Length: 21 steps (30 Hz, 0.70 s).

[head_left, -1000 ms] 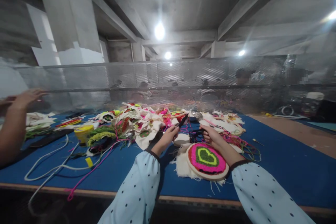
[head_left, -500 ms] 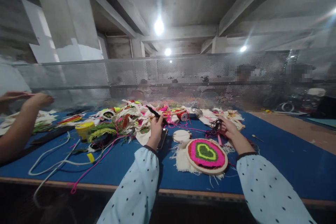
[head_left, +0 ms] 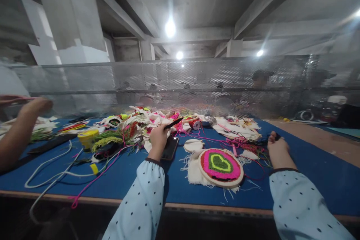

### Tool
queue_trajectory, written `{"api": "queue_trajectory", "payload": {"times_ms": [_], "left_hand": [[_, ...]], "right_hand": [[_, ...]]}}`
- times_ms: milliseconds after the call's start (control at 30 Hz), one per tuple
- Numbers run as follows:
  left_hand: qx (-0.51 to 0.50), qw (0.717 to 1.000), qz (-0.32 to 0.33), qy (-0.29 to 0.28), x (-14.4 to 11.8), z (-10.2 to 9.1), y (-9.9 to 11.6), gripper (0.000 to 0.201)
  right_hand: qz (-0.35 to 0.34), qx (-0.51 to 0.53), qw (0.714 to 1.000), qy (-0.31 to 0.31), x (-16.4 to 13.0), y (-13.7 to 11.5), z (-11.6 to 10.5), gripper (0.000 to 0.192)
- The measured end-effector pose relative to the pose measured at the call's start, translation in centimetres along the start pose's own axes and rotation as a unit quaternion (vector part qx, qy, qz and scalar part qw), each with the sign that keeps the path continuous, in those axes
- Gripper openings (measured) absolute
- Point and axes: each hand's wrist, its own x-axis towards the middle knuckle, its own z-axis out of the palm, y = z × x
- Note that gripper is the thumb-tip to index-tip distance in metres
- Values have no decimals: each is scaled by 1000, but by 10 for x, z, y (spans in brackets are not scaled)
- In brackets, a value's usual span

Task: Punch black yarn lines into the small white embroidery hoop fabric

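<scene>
My left hand (head_left: pixel 158 139) is closed around a slim black object (head_left: pixel 173 123) that points up to the right; its exact kind is not clear. It hovers over a dark phone (head_left: pixel 170 148). My right hand (head_left: pixel 278 150) is closed on dark yarn (head_left: pixel 278 136), to the right of a tangle of pink and dark yarn (head_left: pixel 239 141). Between my hands, nearer the table's front edge, lies a round embroidery hoop (head_left: pixel 238 183) with a green, yellow and pink heart worked on white cloth (head_left: pixel 195 170). A smaller round white piece (head_left: pixel 193 145) sits just behind it.
Heaped cloth and yarn scraps (head_left: pixel 140 123) run along the blue table's back, before a perforated metal screen (head_left: pixel 165 77). On the left are a yellow tub (head_left: pixel 87 140), looped white cord (head_left: pixel 42 185), pink yarn (head_left: pixel 84 193) and another person's arm (head_left: pixel 24 129).
My right hand has moved right, away from the tangle, with dark yarn in it. My left hand has shifted slightly left, and the black object now points right instead of up to the left.
</scene>
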Motion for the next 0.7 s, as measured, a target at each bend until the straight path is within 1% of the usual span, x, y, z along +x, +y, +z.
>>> {"api": "queue_trajectory", "payload": {"times_ms": [33,67,100,133,167,200,233,267,300,333,367,400,433,467,500,567,600,633,700], "left_hand": [[-27,999,18,-10,-1,2,5,28],[-55,997,42,-21,-3,4,11,29],[-79,994,69,-31,-6,6,18,31],[-95,990,95,-41,-9,8,25,32],[-102,987,116,-51,-12,10,32,33],[-103,984,135,-62,-15,12,38,33],[-103,980,152,-73,-19,13,44,33],[-102,977,170,-84,-22,15,48,33],[-101,973,186,-93,-24,16,52,32],[-98,970,198,-100,-26,17,54,32],[-94,969,205,-104,-27,17,55,31],[-87,969,207,-105,-27,18,55,31],[-78,970,205,-103,-26,18,53,30],[-70,972,202,-102,-25,19,51,29],[-64,972,201,-101,-24,19,49,28],[-60,970,212,-101,-21,19,44,26],[-61,968,222,-103,-19,19,42,25],[-64,965,232,-105,-18,19,41,23],[-78,962,239,-107,-17,20,40,21]], "right_hand": [[-8,3,1000,-4,-4,2,5,31],[-7,0,1000,-29,-10,5,11,32],[3,-9,997,-73,-18,9,17,36],[16,-24,988,-151,-29,14,25,42],[40,-47,970,-236,-41,21,32,46],[59,-69,947,-307,-56,29,38,47],[74,-98,922,-367,-72,39,44,43],[90,-129,897,-414,-88,50,48,37],[113,-168,867,-455,-105,63,50,33],[136,-212,836,-488,-120,77,51,33],[164,-258,794,-525,-132,90,51,35],[192,-307,743,-563,-141,102,50,36],[206,-349,703,-585,-146,112,49,34],[202,-380,684,-589,-146,119,48,35],[176,-396,691,-579,-143,123,47,36],[97,-415,727,-539,-129,123,47,39],[58,-426,738,-520,-121,120,47,40],[28,-441,741,-506,-112,116,47,40],[-20,-472,731,-492,-98,111,45,41]]}}
